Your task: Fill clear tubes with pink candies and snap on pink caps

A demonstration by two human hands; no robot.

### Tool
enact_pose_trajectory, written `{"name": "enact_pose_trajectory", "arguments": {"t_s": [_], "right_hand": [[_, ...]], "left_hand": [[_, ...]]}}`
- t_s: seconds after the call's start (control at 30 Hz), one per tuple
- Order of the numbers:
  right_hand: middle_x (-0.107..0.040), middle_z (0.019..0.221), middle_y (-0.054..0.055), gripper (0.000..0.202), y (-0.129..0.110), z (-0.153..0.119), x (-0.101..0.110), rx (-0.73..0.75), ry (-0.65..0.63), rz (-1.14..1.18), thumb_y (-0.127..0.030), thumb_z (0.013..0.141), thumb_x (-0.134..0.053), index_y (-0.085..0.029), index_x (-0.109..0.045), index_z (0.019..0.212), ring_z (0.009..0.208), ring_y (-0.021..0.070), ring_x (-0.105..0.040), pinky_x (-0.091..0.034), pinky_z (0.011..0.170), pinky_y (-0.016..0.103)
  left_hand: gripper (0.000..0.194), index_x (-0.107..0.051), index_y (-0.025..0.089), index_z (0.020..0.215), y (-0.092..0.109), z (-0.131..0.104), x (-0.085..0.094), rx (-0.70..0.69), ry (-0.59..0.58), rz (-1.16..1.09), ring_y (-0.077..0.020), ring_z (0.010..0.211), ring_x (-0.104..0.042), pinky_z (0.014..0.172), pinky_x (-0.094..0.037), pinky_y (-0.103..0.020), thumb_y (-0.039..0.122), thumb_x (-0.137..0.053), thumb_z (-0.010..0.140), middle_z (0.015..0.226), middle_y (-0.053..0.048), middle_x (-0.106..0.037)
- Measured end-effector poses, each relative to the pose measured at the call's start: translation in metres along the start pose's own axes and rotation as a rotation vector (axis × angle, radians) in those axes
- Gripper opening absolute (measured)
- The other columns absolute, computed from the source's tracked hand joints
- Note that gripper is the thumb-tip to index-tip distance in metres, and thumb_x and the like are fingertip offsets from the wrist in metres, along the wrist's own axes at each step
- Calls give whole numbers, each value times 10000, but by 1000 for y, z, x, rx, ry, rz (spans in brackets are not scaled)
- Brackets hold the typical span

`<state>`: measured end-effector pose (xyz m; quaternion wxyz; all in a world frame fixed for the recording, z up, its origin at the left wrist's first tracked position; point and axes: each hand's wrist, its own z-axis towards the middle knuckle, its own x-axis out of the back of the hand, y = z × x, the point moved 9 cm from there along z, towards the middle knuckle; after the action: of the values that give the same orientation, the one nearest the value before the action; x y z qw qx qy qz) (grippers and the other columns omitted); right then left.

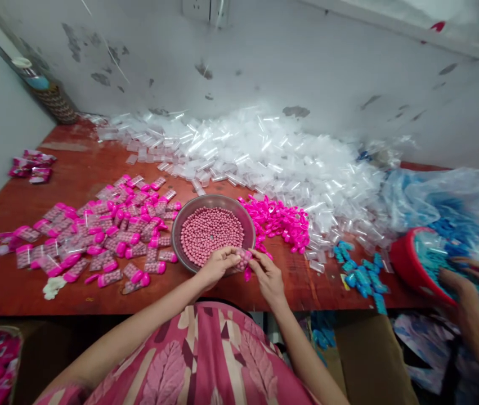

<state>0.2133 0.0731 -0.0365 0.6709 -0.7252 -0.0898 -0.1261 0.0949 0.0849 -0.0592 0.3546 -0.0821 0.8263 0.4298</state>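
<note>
My left hand (218, 266) is closed on a small clear plastic container (242, 257) filled with pink balls, over the front right rim of a metal bowl (175, 239). At the container's other end, my right hand (268, 278) is closed, with a bright pink cap (247, 274) showing at its fingers; the exact grip is partly hidden. Many small pink balls (211, 233) fill the bowl. Just right of it lies a heap of loose pink caps (283, 222). Filled containers with pink caps (108, 236) are spread to the left.
Empty clear containers (264, 149) are piled along the wall. At right, another person's hands (461, 284) reach into a red tub (406, 261) of blue pieces. Blue filled packs (363, 275) lie beside it. Pink packets (32, 166) sit far left on the red table (66, 304).
</note>
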Motion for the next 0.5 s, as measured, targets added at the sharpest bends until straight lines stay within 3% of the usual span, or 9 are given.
{"name": "enact_pose_trajectory", "arguments": {"t_s": [0.13, 0.33, 0.5], "right_hand": [[-599, 990, 55, 306, -38, 5, -14, 234, -49, -298, -278, 781, -511, -223, -552, 1080, 928, 167, -535, -399, 856, 320], [-597, 954, 52, 248, -72, 21, -15, 364, -122, -353, -258, 800, -489, -212, -549, 1035, 877, 158, -555, -439, 796, 297], [-568, 993, 65, 280, -100, 20, -40, 538, -282, -482, -222, 832, -428, -218, -486, 1105, 931, 167, -525, -429, 817, 310]], "left_hand": [[287, -579, 124, 909, 15, -2, 8, -136, 37, 43, -99, 650, -556, 650, -439, -223, 288, -627, 678, 754, -30, -598], [269, -609, 146, 961, 37, -13, 25, -293, 75, 368, -146, 795, -573, 701, -435, -236, 282, -552, 736, 910, -52, -634], [298, -593, 179, 1044, 58, -27, 18, -430, 110, 693, -165, 884, -572, 782, -419, -257, 277, -494, 780, 975, -45, -644]]}}
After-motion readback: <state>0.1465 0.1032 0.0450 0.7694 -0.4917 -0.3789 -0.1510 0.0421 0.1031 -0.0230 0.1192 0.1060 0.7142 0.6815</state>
